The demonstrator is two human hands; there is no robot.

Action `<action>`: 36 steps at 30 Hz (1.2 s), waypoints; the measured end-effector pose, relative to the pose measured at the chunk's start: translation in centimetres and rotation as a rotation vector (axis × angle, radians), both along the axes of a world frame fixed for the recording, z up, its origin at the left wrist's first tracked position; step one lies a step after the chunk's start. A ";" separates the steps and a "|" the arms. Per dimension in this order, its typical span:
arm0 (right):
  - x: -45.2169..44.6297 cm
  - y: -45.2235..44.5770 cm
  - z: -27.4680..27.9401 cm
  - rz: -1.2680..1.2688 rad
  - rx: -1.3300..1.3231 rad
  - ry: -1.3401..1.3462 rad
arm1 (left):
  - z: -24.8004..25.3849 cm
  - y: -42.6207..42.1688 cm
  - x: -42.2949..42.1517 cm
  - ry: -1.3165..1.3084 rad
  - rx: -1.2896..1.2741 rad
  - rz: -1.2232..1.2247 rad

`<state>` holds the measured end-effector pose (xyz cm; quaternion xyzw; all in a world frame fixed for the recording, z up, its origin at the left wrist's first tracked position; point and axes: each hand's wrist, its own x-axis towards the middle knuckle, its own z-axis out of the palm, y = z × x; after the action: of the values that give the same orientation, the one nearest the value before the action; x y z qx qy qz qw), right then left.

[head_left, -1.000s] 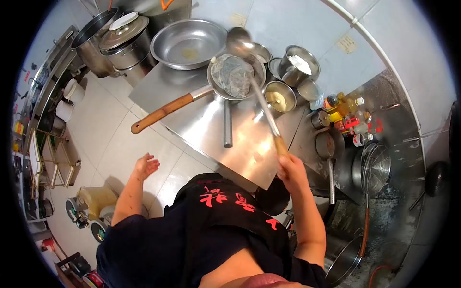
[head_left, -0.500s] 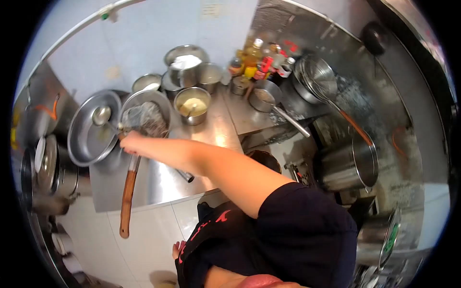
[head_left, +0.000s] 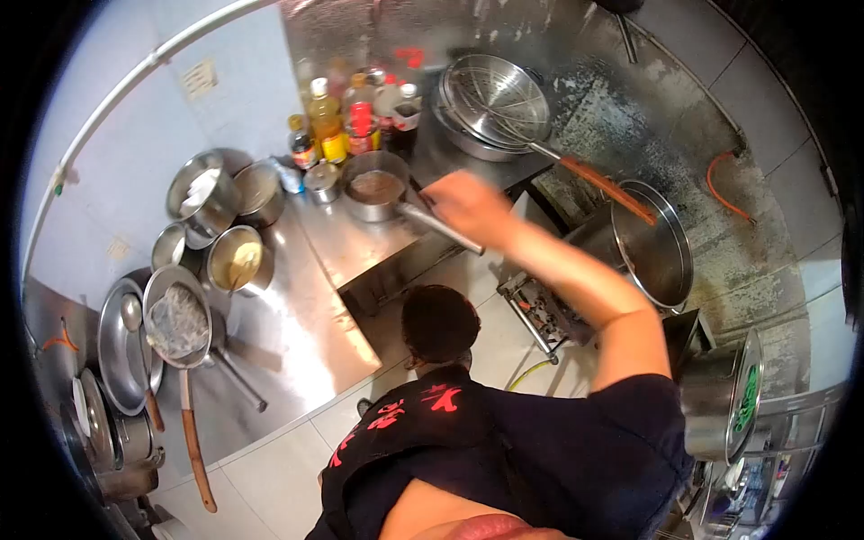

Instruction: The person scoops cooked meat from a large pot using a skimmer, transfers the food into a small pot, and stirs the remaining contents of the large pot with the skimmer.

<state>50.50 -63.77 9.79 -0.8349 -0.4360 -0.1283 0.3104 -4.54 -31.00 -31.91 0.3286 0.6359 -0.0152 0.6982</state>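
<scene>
My right hand (head_left: 466, 209) reaches out over the edge of the steel counter, just above the handle of a small saucepan (head_left: 369, 209) with brown contents. Its fingers look curled but are smeared by motion. A dark narrow thing shows at the fingertips, and I cannot make out what it is or whether the hand holds it. My left hand is out of view. At the left, a ladle (head_left: 131, 313) rests in a wide metal basin (head_left: 115, 355). Beside it sits a wooden-handled strainer (head_left: 204, 315) with something greyish in it.
Several sauce bottles (head_left: 326, 121) stand behind the saucepan. Metal bowls, one a yellow-filled pot (head_left: 236, 259), crowd the left counter. A wire skimmer (head_left: 612, 189) lies across stacked pans, its handle reaching toward a tall stockpot (head_left: 677, 243). A dark round object (head_left: 441, 322) is below the counter edge.
My right hand has let go of the ladle by the basin and moved right to the saucepan. The view has turned right. My left hand has left the view.
</scene>
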 end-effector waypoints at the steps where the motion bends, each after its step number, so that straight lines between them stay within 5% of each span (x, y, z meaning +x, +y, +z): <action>1: 3.0 -6.0 0.5 -0.166 -0.125 -0.239 | 0.6 -1.1 1.0 0.010 0.021 -0.033; 2: 4.6 -11.0 2.4 -0.441 -0.250 -0.090 | 1.2 -2.1 1.8 0.019 0.050 -0.063; 4: 9.1 -21.5 1.9 -0.773 -0.576 -0.319 | 2.3 -4.6 3.8 0.040 0.090 -0.129; 7: 13.7 -32.1 1.3 -0.873 -0.811 0.562 | 3.6 -7.8 6.5 0.066 0.135 -0.229; 12: 14.2 -36.9 -1.0 -0.438 0.031 1.590 | 4.8 -11.1 10.9 0.090 0.209 -0.466; 18: 9.7 -32.3 -4.4 -0.310 0.335 1.518 | 3.9 -12.4 17.5 0.035 0.349 -0.922; 24: -0.1 -30.1 -1.1 -0.251 0.797 1.457 | 2.0 -13.6 23.5 -0.066 0.426 -1.265; 27: -5.2 -32.8 1.4 -0.274 0.808 1.242 | 0.6 -14.0 25.6 -0.114 0.444 -1.386; 29: -9.2 -33.9 2.5 -0.518 0.820 1.115 | 0.0 -14.5 27.3 -0.150 0.447 -1.462; 31: -13.3 -33.5 4.1 -0.703 1.128 1.135 | -0.9 -15.5 29.3 -0.179 0.443 -1.544; 33: -17.5 -35.8 4.0 -0.690 1.122 1.128 | -1.6 -16.6 30.7 -0.196 0.437 -1.614; 36: -21.8 -38.6 5.4 -1.097 1.042 0.981 | -2.6 -18.1 32.3 -0.200 0.440 -1.684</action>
<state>28.71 -102.36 15.19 -0.6401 0.3186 -0.0693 0.6957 27.80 -49.07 -34.56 0.8159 0.1061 -0.3737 0.4283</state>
